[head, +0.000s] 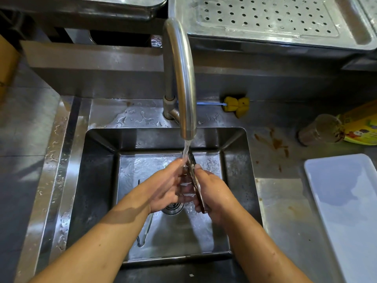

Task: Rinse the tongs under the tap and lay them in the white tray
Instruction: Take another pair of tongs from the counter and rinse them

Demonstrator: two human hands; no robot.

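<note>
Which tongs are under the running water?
The tongs held in the left hand and right hand under the tap; the other tongs lie on the sink floor.

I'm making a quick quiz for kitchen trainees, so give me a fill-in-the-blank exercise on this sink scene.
The left hand and right hand hold the tongs above the ___.
The white tray lies on the person's ___ side.
The sponge behind the tap is ___.
Missing words: sink, right, yellow.
</note>
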